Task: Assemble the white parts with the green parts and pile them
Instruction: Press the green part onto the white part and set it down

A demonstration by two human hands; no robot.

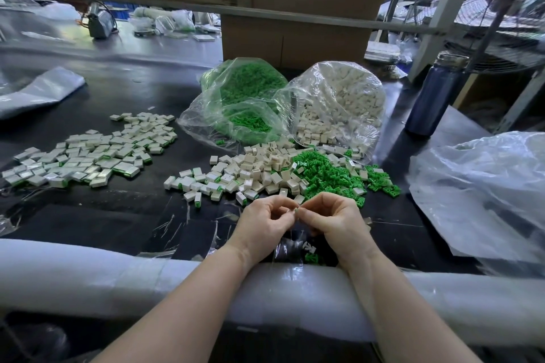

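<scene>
Finished pieces (88, 153) lie piled at the left of the black table (118, 215). Left hand (263, 219) and right hand (330, 216) meet fingertip to fingertip, pinching one small white-and-green part (294, 209). Beyond them sit loose white parts (259, 168), then green parts (327, 171).

The table (124, 88) is black, glossy in patches near its far edge. Toward the left edge lies a spread of white blocks with thin green trim (88, 153). Near the middle sits a loose heap of plain cream-white parts (262, 168), and just beside it, to the right, a heap of bright green parts (333, 171). Behind them, two clear bags: one filled with green (244, 88), one with off-white (342, 103). By the right edge stands a dark blue bottle (433, 97). Along the near edge runs a white foam roll (88, 274). The boxes (295, 38) at the far edge are plain brown.
</scene>
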